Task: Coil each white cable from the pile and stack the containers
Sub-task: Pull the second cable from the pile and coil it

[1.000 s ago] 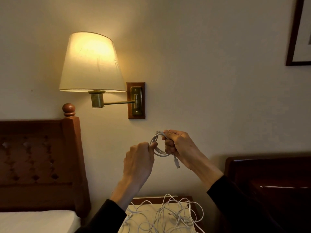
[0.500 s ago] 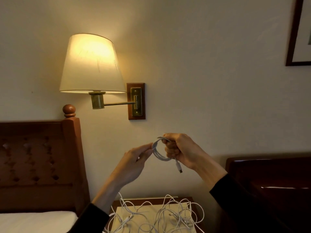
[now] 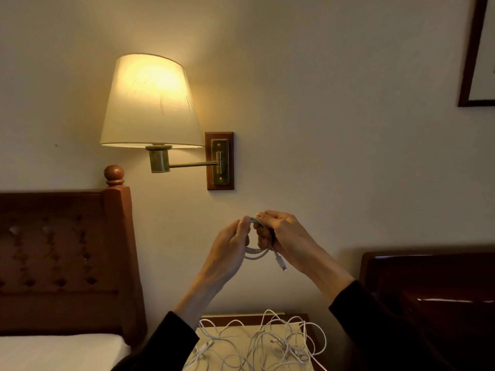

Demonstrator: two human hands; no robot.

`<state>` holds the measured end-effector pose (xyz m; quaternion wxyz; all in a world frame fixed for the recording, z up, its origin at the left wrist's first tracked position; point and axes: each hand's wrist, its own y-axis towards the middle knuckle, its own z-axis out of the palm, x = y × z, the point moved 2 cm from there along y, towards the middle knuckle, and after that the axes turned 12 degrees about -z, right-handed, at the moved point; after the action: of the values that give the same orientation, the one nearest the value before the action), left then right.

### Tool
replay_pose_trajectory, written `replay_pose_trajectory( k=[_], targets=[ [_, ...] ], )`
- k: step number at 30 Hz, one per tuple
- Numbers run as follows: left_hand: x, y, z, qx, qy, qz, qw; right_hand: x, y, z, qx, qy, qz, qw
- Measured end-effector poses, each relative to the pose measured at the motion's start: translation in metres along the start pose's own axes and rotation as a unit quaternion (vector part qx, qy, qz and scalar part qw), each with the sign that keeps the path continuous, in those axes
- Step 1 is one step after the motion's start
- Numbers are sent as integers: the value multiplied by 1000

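Both hands are raised in front of the wall, holding one white cable (image 3: 255, 254) wound into a small coil. My right hand (image 3: 284, 236) grips the coil's right side, and the plug end (image 3: 281, 264) dangles below it. My left hand (image 3: 230, 247) pinches the coil's top left between thumb and fingers. Below, a tangled pile of white cables (image 3: 270, 344) lies on a pale sheet on the nightstand (image 3: 241, 316). No containers show in the head view.
A lit wall lamp (image 3: 150, 103) hangs above left of the hands. A wooden headboard (image 3: 67, 253) and white bed (image 3: 53, 352) are at the left. Dark wooden furniture (image 3: 434, 290) stands at the right, a picture frame (image 3: 474, 62) above it.
My left hand let go of the coil half a second ago, with fingers stretched, and now pinches it again near the top. The coil stayed in my right hand.
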<state>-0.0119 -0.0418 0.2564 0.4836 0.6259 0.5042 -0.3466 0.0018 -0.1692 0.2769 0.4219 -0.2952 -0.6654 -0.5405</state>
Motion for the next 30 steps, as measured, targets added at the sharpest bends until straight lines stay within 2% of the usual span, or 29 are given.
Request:
replay_pose_trajectory(
  k=[2, 4, 7, 10, 12, 14, 16, 18, 21, 24, 25, 27, 29, 30],
  targets=[
    [0, 4, 5, -56, 20, 58, 997, 0, -1, 1, -18, -69, -26, 997],
    [1, 7, 5, -89, 19, 82, 993, 0, -2, -5, -33, -164, -54, 984],
    [6, 13, 2, -142, 22, 93, 985, 1, -10, -22, -13, -319, -83, 944],
    [12, 17, 7, -182, 53, 122, 974, 3, -19, -30, 21, -387, -91, 917],
    [18, 19, 13, -211, 82, 156, 961, 6, -19, -33, 14, -418, -67, 906],
    [24, 18, 18, -238, 107, 187, 947, 12, -19, -36, 6, -375, -12, 927],
    [28, 19, 19, -254, 106, 190, 942, 18, -19, -34, -12, -215, 56, 975],
    [29, 21, 20, -251, 91, 171, 948, 17, -21, -28, -58, -50, 85, 993],
    [25, 23, 23, -231, 53, 131, 963, 5, -23, -17, -114, 68, 55, 990],
    [17, 20, 24, -208, 12, 85, 974, -8, -25, -5, -149, 86, -6, 985],
    [14, 19, 23, -203, -4, 73, 976, -11, -25, -3, -163, 50, -41, 984],
    [8, 15, 20, -195, -37, 60, 978, -15, -24, -4, -187, -109, -149, 965],
    [1, 12, 18, -179, -68, 52, 980, -17, -24, -3, -193, -271, -254, 908],
    [-1, 11, 17, -168, -80, 52, 981, -16, -23, -3, -194, -315, -284, 885]
  ],
)
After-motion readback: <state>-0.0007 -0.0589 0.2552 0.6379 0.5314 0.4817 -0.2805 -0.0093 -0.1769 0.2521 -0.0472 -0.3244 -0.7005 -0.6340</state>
